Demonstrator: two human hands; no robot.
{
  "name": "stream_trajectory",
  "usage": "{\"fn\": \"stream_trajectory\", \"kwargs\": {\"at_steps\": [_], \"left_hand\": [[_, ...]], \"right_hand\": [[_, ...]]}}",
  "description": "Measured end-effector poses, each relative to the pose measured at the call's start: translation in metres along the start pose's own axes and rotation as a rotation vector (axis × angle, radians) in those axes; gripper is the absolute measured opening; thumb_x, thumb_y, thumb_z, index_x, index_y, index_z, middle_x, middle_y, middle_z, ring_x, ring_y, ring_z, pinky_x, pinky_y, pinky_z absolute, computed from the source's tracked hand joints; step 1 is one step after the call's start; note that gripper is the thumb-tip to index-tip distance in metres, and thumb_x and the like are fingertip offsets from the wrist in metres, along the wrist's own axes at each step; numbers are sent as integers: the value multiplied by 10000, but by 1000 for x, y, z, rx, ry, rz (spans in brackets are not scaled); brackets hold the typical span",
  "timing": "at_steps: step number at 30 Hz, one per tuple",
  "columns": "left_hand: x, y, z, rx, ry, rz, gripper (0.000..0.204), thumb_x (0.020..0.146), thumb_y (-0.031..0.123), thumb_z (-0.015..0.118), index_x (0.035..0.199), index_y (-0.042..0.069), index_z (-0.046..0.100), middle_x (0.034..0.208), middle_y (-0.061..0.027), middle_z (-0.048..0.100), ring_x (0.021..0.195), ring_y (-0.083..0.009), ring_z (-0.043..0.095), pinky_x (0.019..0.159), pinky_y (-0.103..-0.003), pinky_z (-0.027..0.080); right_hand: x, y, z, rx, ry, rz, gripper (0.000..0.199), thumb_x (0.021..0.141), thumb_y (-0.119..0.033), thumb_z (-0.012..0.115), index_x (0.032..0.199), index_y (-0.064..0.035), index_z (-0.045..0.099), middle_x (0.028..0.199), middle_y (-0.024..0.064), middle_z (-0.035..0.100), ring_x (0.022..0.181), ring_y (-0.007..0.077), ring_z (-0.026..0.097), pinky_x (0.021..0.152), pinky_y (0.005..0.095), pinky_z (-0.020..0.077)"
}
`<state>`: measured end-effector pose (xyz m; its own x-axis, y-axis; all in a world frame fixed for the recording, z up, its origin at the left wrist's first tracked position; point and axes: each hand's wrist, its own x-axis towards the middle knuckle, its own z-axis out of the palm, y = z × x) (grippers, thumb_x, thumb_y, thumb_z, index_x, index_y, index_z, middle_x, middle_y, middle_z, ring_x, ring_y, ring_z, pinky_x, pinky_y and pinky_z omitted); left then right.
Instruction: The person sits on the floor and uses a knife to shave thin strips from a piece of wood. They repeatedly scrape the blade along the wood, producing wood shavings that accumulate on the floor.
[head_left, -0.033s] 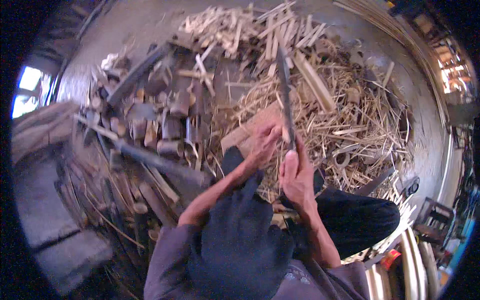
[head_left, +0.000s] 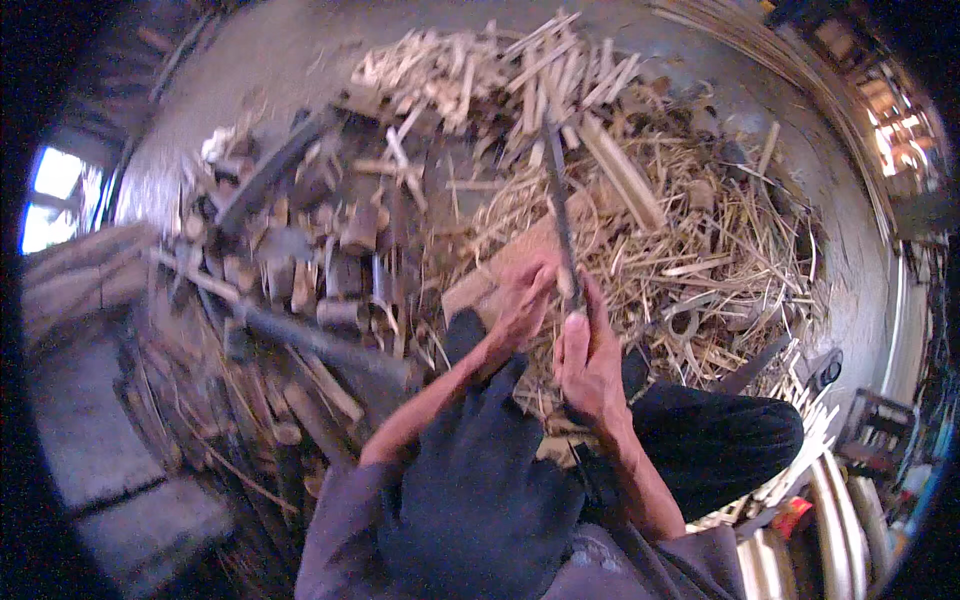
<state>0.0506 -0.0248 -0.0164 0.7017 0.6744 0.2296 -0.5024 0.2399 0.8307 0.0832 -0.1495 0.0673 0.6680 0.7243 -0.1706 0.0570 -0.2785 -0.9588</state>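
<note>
My right hand (head_left: 590, 370) grips the handle end of a long, dark-bladed knife (head_left: 559, 200), its thumb lying along the near end. The blade points away from me, over a wooden block (head_left: 500, 268) lying aslant on the floor. Close beside the blade, my left hand (head_left: 525, 300) is closed at the fingertips. A small pale piece of wood (head_left: 565, 284) shows between those fingertips and the blade, partly hidden by them. Both hands are in front of my bent knees.
Thin shavings (head_left: 740, 235) heap up to the right, with split sticks (head_left: 440, 75) piled at the far side. Short cut lengths (head_left: 345, 285) crowd the left, behind a long dark pole (head_left: 310, 335). Another broad blade (head_left: 755, 362) lies near my right knee. Long pale strips (head_left: 835, 520) stand at lower right.
The knife and my right hand have shifted slightly toward me and left. My left hand stays beside the blade, a little nearer to me.
</note>
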Motion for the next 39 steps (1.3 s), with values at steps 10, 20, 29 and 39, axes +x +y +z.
{"fn": "stream_trajectory", "kwargs": {"at_steps": [10,20,29,39], "left_hand": [[-24,77,-31,767,240,214,592,877,617,480,776,33,496,649,-32,521,563,-115,474,509,-244,373],[-7,96,-70,1170,556,145,299,966,268,452,823,11,508,764,-64,531,652,-127,504,567,-262,456],[32,104,-97,707,408,124,333,970,321,412,1076,35,546,974,-119,599,940,-233,562,862,-366,434],[76,60,-105,-265,175,176,582,937,560,363,914,20,579,701,-34,475,627,-149,404,725,-311,370]], "right_hand": [[6,-4,31,-160,-140,-75,279,958,-297,477,1081,-49,504,786,258,609,770,451,603,656,474,475],[31,181,41,-124,-154,326,585,967,-501,320,927,16,591,820,309,609,831,458,601,784,510,451],[24,216,32,-147,-55,222,463,966,-430,444,1054,11,557,645,171,581,575,322,592,565,424,469],[24,149,19,-1,-125,99,469,942,-300,552,1352,-93,456,704,7,476,575,103,465,519,272,398]]}}
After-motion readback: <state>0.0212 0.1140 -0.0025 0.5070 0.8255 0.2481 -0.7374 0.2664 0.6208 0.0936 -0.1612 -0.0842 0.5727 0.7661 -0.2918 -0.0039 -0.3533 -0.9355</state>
